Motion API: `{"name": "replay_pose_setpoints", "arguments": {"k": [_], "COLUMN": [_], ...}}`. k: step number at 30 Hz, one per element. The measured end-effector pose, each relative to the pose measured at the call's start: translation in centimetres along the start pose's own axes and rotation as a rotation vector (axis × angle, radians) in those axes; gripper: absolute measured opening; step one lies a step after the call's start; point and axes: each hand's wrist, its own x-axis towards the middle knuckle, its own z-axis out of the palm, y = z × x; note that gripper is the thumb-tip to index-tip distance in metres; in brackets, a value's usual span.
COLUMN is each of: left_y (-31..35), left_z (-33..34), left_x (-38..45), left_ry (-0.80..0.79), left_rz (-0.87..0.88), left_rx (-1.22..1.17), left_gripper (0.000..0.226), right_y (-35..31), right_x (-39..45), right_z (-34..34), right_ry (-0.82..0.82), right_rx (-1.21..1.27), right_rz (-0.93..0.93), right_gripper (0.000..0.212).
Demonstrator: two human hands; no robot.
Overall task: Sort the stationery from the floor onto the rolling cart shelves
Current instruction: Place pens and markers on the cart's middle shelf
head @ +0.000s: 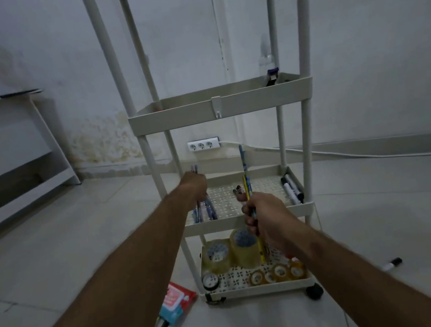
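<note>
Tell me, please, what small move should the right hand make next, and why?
Probably it should lower the pencils it grips onto the second-lowest shelf beside those already lying there. The right hand holds them nearly upright just in front of that shelf, while the left hand is already at a bundle of pencils on the shelf's left side. The markers lie at the right edge, so the middle looks free.

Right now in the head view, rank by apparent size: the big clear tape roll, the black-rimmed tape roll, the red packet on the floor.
1. Red packet, though it lies nearer the camera, so unsure.
2. Big clear tape roll.
3. Black-rimmed tape roll.
</note>
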Motion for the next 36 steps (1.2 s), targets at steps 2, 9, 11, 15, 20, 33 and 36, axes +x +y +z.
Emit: {"name": "replay_pose_setpoints", "arguments": {"k": [2,9,11,15,20,33,36], "left_y": [-1.1,-2.9,-2.8,-2.6,-2.0,-6.4,-6.6], "left_z": [0.1,1.3,1.4,0.9,-0.5,-6.8,-7.1], "left_x": [0.1,-0.2,-0.3,-0.8,-3.8,-11.0,-10.1], "left_ry": [0.046,0.086,0.101,0.093,0.063,0.491,0.363], "left_rz": [0.041,0.059,0.067,0.117,0.224,0.65,0.513], "left_rx": [0.228,0.602,0.638,0.654,0.586,-0.22,-0.302], "left_gripper": [0.036,0.045,0.043,0.042,0.039,0.01,0.03], "right_y": [0.2,-0.1,-0.3,-0.6,-2.6,-5.6,-4.8], "right_x": [0.1,0.8,0.8,0.7,0.6,4.8,6.3], "right_z": [-0.2,-0.8,-1.1,-1.4,-0.7,6.8,8.3], "right_ry": [-0.018,-0.071,-0.069,-0.073,-0.113,-0.19,-0.156], "right_rx": [-0.051,-0.256,-0.276,-0.362,-0.474,-0.785,-0.812], "right_rz": [-0.008,-0.125,-0.133,-0.143,-0.05,0.201,0.197], "right_gripper": [0.03,0.02,0.019,0.019,0.02,0.03,0.033]}}
